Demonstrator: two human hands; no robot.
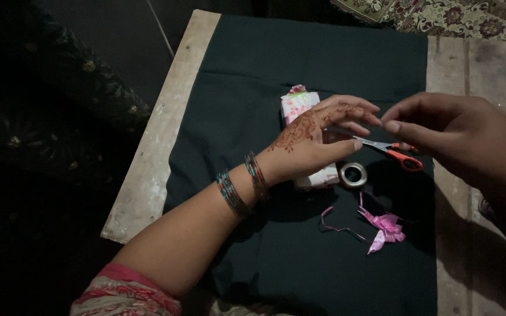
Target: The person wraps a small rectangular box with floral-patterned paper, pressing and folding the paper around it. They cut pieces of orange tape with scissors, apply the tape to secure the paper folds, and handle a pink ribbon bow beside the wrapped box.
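Across the middle of the frame a dark green cloth (265, 251) covers a wooden board (147, 169). Right of centre your left hand (317, 140), fingers loosely spread and holding nothing, hovers over a small wrapped parcel (297, 104). Your right hand (464, 137) meets it fingertip to fingertip; I cannot tell whether it pinches anything. Beneath lie orange-handled scissors (396, 153), a tape roll (354, 174) and, lower right, a pink ribbon bow (386, 227).

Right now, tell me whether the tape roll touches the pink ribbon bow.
Apart. The head view shows the tape roll lying above the pink ribbon bow, with a plain strip of dark cloth between them.
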